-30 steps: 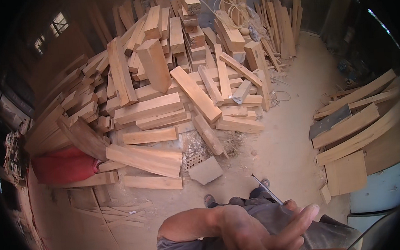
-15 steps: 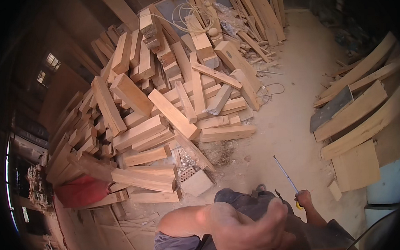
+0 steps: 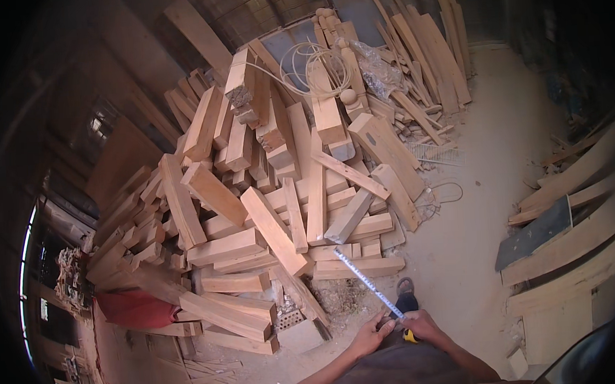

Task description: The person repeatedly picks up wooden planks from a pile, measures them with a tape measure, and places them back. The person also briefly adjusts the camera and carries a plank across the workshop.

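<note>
The right hand (image 3: 419,323) is closed on a tape measure (image 3: 368,282), its yellow case (image 3: 410,337) showing just under the fingers. The pale blade runs out from that hand, ahead and to the left, and its far end lies over the near edge of a big heap of timber (image 3: 275,242). The left hand (image 3: 373,334) is just beside the right one, fingers bent, close to the blade; at this size I can't tell whether it pinches anything.

Right ahead of the right hand is a sandalled foot (image 3: 405,286) on the dusty floor (image 3: 458,281). Ahead and to the left of the left hand lie a brick with holes (image 3: 291,321) and a grey block (image 3: 307,336), with a red cloth (image 3: 136,309) well farther left. Far ahead of both hands, a coil of pale cable (image 3: 336,72) lies on the heap. Well to the right of the right hand, long boards (image 3: 568,255) are stacked, with a dark panel (image 3: 534,234) among them.
</note>
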Motion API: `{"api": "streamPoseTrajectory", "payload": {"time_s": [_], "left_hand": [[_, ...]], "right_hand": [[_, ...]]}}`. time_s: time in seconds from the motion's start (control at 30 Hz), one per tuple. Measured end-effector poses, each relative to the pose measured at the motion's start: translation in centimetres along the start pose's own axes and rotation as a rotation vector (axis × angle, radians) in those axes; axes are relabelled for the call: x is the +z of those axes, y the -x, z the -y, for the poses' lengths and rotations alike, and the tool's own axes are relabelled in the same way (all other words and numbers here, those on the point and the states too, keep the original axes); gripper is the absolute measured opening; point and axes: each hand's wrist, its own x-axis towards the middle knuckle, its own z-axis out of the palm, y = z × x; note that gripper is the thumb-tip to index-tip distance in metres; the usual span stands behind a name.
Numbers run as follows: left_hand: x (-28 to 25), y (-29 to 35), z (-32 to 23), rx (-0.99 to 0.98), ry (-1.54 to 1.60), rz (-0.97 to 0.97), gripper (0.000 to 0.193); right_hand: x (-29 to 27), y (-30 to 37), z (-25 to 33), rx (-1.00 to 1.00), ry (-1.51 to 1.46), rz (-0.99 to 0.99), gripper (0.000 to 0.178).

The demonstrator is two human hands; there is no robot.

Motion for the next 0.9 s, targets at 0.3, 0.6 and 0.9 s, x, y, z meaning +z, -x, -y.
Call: {"api": "streamPoseTrajectory", "payload": {"time_s": [0.3,0.6,0.9], "left_hand": [[0.0,-22.1,-2.7,-0.311,0.450,-0.077,0.032],[1.8,-33.9,-2.7,-0.449,0.473,-0.209,0.039],[2.8,-44.3,-10.6,-0.371,0.810,-0.632,0.024]], "right_hand": [[-12.6,-15.6,4.5,-0.094,0.186,-0.001,0.032],[-21.9,-25.4,8.5,-0.028,0.220,0.169,0.028],[-36.3,-33.0,8.6,-0.101,0.326,0.404,0.032]]}}
